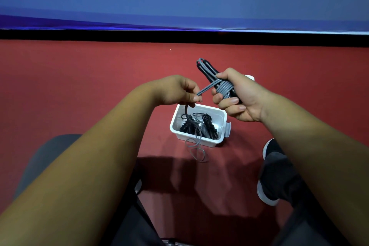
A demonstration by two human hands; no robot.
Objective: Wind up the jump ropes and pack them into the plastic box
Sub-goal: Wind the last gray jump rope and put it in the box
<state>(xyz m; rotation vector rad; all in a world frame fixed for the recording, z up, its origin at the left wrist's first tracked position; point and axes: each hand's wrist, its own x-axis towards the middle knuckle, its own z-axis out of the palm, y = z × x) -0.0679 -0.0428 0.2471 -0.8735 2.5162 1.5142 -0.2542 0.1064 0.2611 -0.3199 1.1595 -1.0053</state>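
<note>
Right hand [242,99] grips black handles [207,72] wrapped in grey rope [224,88]; left hand [179,91] pinches rope's free end. White plastic box [199,124] on red floor [79,86] holds wound ropes [199,126].

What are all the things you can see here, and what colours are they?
grey jump rope: one, grey cord wound round black handles, held above the box; its loose end hangs down across the box to the floor
black jump ropes: at least two, black, wound up, inside the box
plastic box: one, white, open, on the floor
white object: one, white, behind the right hand, mostly hidden
floor: one, red, under everything
banner: one, blue with white shapes, along the back
shoe: one seen, black with white sole, lower right
left hand: one, pinches the grey cord
right hand: one, grips the wound handles
</note>
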